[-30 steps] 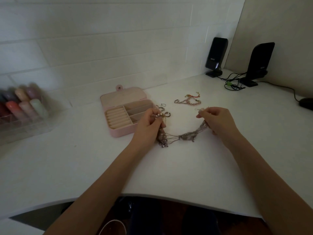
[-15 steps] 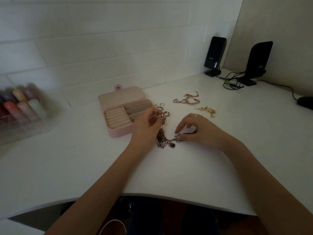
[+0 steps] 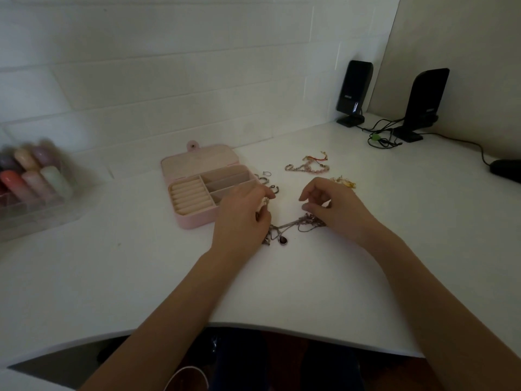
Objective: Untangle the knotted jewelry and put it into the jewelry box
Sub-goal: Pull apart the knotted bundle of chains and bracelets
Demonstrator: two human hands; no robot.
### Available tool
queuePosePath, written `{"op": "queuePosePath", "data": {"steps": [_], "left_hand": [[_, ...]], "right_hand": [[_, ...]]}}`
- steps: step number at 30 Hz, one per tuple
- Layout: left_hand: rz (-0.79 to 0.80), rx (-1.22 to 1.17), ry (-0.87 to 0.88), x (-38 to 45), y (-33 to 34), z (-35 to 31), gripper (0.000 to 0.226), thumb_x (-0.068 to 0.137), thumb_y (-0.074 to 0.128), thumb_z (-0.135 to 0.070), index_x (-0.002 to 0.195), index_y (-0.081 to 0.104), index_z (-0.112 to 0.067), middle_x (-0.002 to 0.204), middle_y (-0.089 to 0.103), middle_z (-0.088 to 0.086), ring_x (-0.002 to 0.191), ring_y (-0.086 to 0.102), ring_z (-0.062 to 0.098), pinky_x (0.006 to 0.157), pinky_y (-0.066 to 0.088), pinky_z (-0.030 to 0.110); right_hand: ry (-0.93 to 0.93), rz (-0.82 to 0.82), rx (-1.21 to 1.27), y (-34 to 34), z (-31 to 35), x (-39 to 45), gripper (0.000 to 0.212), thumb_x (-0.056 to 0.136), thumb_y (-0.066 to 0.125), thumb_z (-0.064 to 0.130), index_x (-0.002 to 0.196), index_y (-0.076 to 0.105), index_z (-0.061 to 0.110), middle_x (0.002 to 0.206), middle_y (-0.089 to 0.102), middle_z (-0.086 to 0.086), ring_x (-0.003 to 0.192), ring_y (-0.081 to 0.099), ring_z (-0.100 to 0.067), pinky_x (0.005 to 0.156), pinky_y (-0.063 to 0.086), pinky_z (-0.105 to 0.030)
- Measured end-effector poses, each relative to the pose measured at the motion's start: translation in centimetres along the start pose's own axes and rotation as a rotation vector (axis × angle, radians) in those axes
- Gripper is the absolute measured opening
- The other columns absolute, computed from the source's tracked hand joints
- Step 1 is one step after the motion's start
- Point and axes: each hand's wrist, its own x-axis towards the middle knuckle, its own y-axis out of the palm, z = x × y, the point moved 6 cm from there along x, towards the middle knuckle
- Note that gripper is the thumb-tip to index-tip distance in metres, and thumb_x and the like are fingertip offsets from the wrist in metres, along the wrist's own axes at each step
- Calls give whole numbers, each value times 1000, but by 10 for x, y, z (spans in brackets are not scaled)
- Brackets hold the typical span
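A knotted bundle of thin dark chains (image 3: 293, 225) lies on the white desk between my hands, with a dark red teardrop pendant (image 3: 282, 240) at its near left end. My left hand (image 3: 242, 215) pinches one end of the tangle, fingers curled, just in front of the open pink jewelry box (image 3: 194, 182). My right hand (image 3: 335, 206) has its fingers curled over the tangle's right end and grips the chains there. The box shows a cream ring roll on the left and bare compartments on the right.
Several small rings (image 3: 266, 180) lie beside the box. A pink and red bracelet (image 3: 308, 165) and a small gold piece (image 3: 345, 182) lie behind my right hand. Two black speakers (image 3: 353, 93) with cables stand back right, a clear organiser of bottles (image 3: 31, 176) far left.
My right hand first came in toward the left hand, then drew back right, spreading the chain tangle out along the desk. The left hand stayed by the box.
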Motion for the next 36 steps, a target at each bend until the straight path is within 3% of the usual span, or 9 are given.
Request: {"op": "queuePosePath", "data": {"steps": [3, 5, 7, 11, 18, 22, 26, 29, 36], "left_hand": [[22, -11, 30, -1, 3, -2, 23, 72, 59, -7, 93, 67, -13, 100, 63, 1, 100, 50, 18, 86, 39, 31], [83, -16, 47, -2, 7, -4, 21, 71, 60, -13, 91, 68, -16, 93, 59, -6, 96, 53, 19, 83, 39, 33], [166, -9, 61, -3, 14, -5, 21, 72, 61, -21, 91, 68, -17, 90, 57, -10, 92, 55, 20, 81, 41, 34], [264, -8, 95, -4, 21, -7, 24, 72, 58, -26, 90, 70, -15, 90, 65, -2, 88, 58, 23, 80, 47, 39], [313, -39, 41, -4, 24, -2, 34, 62, 57, -19, 94, 68, -15, 91, 62, -3, 91, 53, 20, 84, 43, 36], [315, -93, 43, -4, 24, -3, 25, 60, 54, -16, 81, 67, -13, 81, 61, -1, 81, 52, 20, 75, 44, 36], [309, -232, -90, -3, 23, 2, 13, 66, 54, -5, 72, 57, -17, 79, 62, 4, 81, 57, 23, 73, 49, 39], [271, -380, -296, -5, 21, 9, 30, 73, 53, 10, 70, 50, -21, 79, 63, 8, 77, 59, 23, 71, 49, 32], [197, -642, -495, -5, 25, 19, 38, 75, 40, 21, 69, 36, -17, 54, 53, -12, 54, 53, 4, 60, 42, 31]], "right_hand": [[15, 117, -52, 6, -1, -1, 16, 82, 74, 25, 93, 63, 30, 89, 58, 11, 81, 53, -5, 67, 40, -10], [18, 197, -197, 12, -6, -1, 18, 80, 74, 33, 90, 59, 36, 92, 53, 13, 87, 50, -7, 72, 38, -17], [24, 194, -258, 12, -8, 0, 14, 82, 71, 31, 83, 57, 34, 89, 49, 12, 87, 47, -9, 72, 34, -22], [25, 168, -285, 8, -8, 0, 11, 88, 66, 23, 82, 58, 23, 83, 51, 9, 72, 46, -4, 61, 34, -13], [93, -64, 105, -9, -6, 3, 10, 91, 61, 11, 84, 55, 13, 80, 58, -2, 56, 53, 2, 59, 43, -10], [151, -90, 448, -10, -7, 2, 9, 93, 60, 7, 86, 53, 9, 80, 56, -6, 62, 63, -12, 73, 56, -34], [180, -77, 540, -10, -9, 1, 8, 93, 59, 9, 88, 53, 11, 76, 54, -1, 60, 61, -14, 69, 54, -36], [162, -82, 490, -11, -9, 2, 5, 93, 60, 13, 90, 56, 12, 73, 55, 1, 58, 53, -14, 54, 43, -27], [163, -87, 420, -13, -13, 3, 6, 94, 59, 18, 93, 60, 12, 65, 53, 5, 51, 39, -10, 50, 32, -25]]}}
